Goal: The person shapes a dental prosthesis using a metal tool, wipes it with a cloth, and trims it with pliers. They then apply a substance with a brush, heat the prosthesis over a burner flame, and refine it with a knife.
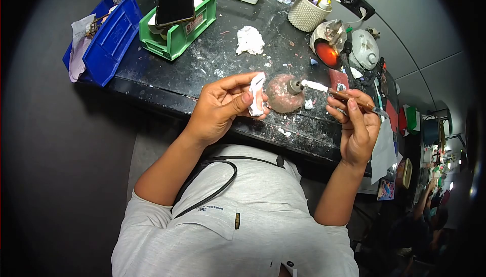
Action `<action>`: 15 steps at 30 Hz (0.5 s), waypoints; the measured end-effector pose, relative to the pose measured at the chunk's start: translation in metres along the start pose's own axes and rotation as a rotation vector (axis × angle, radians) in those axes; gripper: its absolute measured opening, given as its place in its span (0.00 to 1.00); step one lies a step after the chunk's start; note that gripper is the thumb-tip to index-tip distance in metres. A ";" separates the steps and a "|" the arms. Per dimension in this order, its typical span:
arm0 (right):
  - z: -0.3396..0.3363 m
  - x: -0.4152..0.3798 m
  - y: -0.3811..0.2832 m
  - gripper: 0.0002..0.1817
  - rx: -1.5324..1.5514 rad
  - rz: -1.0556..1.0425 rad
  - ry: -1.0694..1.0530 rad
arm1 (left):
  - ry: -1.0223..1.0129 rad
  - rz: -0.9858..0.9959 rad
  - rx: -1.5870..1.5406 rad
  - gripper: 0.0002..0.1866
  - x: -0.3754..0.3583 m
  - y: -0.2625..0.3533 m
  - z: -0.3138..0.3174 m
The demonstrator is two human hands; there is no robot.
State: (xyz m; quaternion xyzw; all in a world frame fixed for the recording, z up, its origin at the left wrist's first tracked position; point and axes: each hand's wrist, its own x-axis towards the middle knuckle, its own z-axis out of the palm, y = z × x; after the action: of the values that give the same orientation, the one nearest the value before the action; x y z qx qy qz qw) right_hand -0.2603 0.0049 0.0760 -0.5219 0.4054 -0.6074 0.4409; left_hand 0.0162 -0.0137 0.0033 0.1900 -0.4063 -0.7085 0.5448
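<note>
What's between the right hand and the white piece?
In this view, the burner sits between right hand and white piece, its neck by the tip of the tool. One view can't tell if it's high enough to block.

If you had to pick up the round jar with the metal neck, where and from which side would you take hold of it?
I would cup the round jar low on its wide body, from the near side. The narrow neck offers less grip, and the white-coated blade sits close to its mouth.
</note>
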 end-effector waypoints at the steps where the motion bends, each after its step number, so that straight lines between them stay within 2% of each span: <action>1: 0.000 0.000 0.000 0.12 -0.005 -0.001 0.000 | 0.001 0.000 0.000 0.27 0.000 0.000 0.000; 15: 0.009 -0.003 -0.003 0.11 -0.088 -0.062 0.002 | -0.002 -0.035 -0.014 0.28 0.000 0.002 0.001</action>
State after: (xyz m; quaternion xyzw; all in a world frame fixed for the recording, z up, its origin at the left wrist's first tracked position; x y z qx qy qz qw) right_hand -0.2517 0.0082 0.0793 -0.5524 0.4156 -0.6030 0.3981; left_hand 0.0166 -0.0130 0.0058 0.1925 -0.3983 -0.7211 0.5332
